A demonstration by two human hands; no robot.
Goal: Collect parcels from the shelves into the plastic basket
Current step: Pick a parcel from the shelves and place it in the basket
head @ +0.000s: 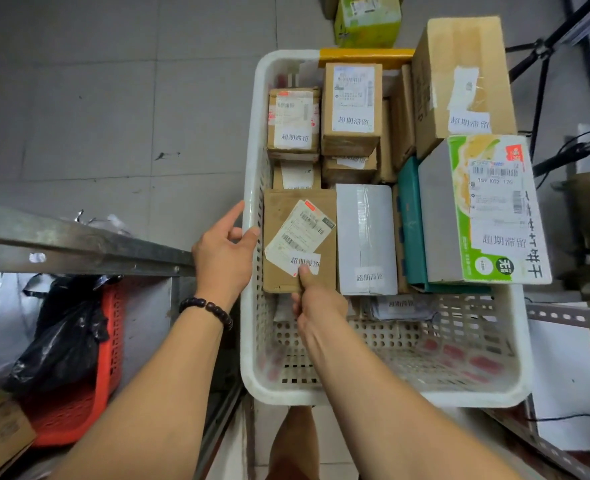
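Note:
A white plastic basket point(390, 389) stands on the floor, its far half packed with parcels. My right hand point(316, 299) pinches the near edge of a flat brown cardboard parcel point(279, 233) with a white label, thumb on top, inside the basket's left side. My left hand point(222, 251) rests on the basket's left rim, thumb over the edge, fingers spread; it wears a dark bead bracelet. Beside the brown parcel lie a white taped box point(366, 237), a teal box point(409, 220) and a green-and-white box point(484, 209). Several brown boxes fill the far end.
A metal shelf edge point(78, 244) runs at left, with a red basket point(89, 375) and black bag point(61, 334) below. A green carton point(368, 19) sits on the tiled floor beyond. Metal shelf rails point(570, 317) and a tripod point(543, 64) stand at right.

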